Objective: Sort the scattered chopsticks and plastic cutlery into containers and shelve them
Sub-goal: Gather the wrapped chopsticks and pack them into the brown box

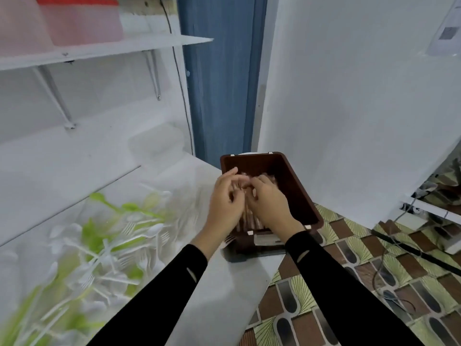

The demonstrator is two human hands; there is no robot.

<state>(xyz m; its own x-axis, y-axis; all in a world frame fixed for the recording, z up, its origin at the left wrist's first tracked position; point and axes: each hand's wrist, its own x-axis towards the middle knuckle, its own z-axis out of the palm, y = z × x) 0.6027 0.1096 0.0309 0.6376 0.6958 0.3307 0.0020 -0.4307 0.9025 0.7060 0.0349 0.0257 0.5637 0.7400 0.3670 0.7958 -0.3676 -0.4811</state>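
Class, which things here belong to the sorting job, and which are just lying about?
Job: brown container, chopsticks, plastic cutlery, wall shelf.
Lying about: floor cable, wall notice, blue curtain.

A: Bright?
B: Evenly lit, soft and cool, without glare; faint shadow under the brown container [296,188].
A: Sharp?
B: Hardly. Smeared by motion across the plastic cutlery [152,229] at lower left, bowed toward the edges.

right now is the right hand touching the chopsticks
Cannot tell. The head view shows the right hand over the chopsticks in the box, but blur hides any contact.
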